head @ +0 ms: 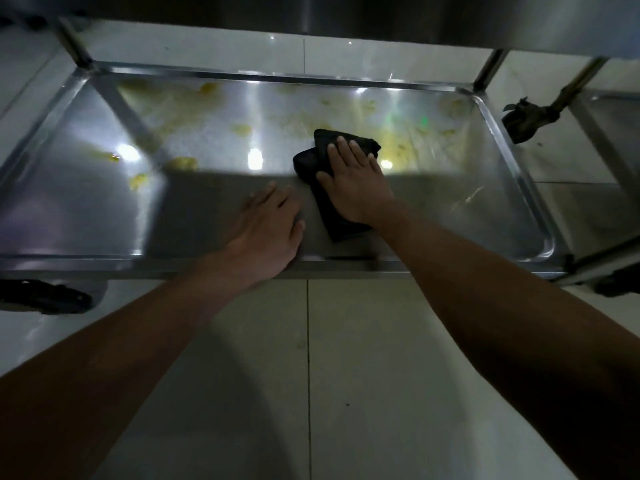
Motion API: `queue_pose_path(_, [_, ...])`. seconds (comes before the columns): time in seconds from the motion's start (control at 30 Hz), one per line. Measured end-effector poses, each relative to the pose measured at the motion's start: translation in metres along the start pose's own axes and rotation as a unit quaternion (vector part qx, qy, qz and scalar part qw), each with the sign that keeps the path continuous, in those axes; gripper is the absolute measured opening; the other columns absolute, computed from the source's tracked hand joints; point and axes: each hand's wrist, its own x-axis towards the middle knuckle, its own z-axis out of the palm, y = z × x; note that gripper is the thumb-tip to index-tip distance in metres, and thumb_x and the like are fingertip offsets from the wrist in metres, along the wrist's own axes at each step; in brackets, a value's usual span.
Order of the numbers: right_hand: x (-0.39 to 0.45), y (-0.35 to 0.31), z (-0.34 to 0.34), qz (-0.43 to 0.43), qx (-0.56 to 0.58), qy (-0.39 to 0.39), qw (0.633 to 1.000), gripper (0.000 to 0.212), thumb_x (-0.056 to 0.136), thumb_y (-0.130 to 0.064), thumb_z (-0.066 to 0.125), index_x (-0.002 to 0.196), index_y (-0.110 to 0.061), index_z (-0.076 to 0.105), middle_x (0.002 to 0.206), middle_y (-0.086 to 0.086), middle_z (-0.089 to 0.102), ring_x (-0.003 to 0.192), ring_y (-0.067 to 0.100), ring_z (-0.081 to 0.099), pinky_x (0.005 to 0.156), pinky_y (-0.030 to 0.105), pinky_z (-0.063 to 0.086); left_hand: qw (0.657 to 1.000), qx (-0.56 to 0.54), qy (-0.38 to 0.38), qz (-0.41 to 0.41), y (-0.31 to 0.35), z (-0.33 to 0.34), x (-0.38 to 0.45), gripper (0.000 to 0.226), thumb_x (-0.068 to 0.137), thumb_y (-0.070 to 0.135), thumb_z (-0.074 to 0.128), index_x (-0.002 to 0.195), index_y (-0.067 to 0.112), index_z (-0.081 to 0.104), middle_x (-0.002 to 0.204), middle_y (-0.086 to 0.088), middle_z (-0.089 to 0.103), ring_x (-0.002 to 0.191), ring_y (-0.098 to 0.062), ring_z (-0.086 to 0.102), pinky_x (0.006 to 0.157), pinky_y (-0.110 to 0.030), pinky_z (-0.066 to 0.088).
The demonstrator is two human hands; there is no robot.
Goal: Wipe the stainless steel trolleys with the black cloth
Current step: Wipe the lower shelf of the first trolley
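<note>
Head view: right hand (353, 183) flat on black cloth (332, 216), fingers straight.

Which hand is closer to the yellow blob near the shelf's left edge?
Left. The left hand rests flat right of the yellow blob; the right hand presses the black cloth farther right.

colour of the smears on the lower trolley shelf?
Yellowish, scattered across the far half of the stainless steel trolley shelf; head view, the only one.
</note>
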Motion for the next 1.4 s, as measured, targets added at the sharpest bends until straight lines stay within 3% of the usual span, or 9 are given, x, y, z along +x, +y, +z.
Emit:
queue_pose_path(0.27, [-0.022, 0.074, -0.017, 0.045, -0.022, 0.005, 0.999, 0.066, 0.107, -0.044, 0.025, 0.159, -0.008, 0.008, 0.168, 0.012, 0.001, 0.154, 0.030, 0.000, 0.122, 0.051, 0.006, 0.999, -0.007, -0.001, 0.032, 0.055, 0.015, 0.021, 0.044, 0.103, 0.031, 0.037, 0.141, 0.011, 0.045, 0.158, -0.007, 0.028, 0.149, -0.025, 0.015, 0.120, -0.041, 0.015])
queue_pose_path(0.43, [-0.036, 0.131, -0.028, 0.106, -0.029, -0.012, 0.994, 0.065, 0.107, -0.044, 0.020, 0.159, -0.011, 0.001, 0.168, 0.009, -0.006, 0.154, 0.026, -0.006, 0.123, 0.050, 0.002, 0.999, -0.009, 0.000, 0.041, 0.084, 0.024, 0.033, 0.044, 0.104, 0.033, 0.036, 0.142, 0.013, 0.045, 0.158, -0.004, 0.029, 0.149, -0.024, 0.015, 0.119, -0.039, 0.012])
queue_pose_path(0.73, [-0.069, 0.199, -0.044, 0.158, -0.016, 0.011, 0.987, 0.065, 0.107, -0.045, 0.020, 0.160, -0.010, 0.006, 0.168, 0.011, 0.000, 0.154, 0.027, -0.002, 0.124, 0.049, 0.002, 0.998, -0.025, -0.001, 0.057, 0.125, 0.035, 0.044, 0.046, 0.104, 0.033, 0.035, 0.145, 0.014, 0.041, 0.158, -0.003, 0.030, 0.149, -0.023, 0.015, 0.120, -0.040, 0.011])
queue_pose_path(1.4, [-0.143, 0.197, -0.047, 0.143, -0.051, -0.040, 0.988, 0.065, 0.107, -0.043, 0.023, 0.159, -0.008, 0.004, 0.167, 0.015, -0.003, 0.154, 0.031, -0.002, 0.124, 0.048, 0.006, 0.994, 0.018, -0.013, 0.106, 0.121, 0.031, 0.008, 0.049, 0.103, 0.035, 0.035, 0.149, 0.018, 0.035, 0.159, -0.002, 0.029, 0.150, -0.023, 0.015, 0.121, -0.043, 0.012])
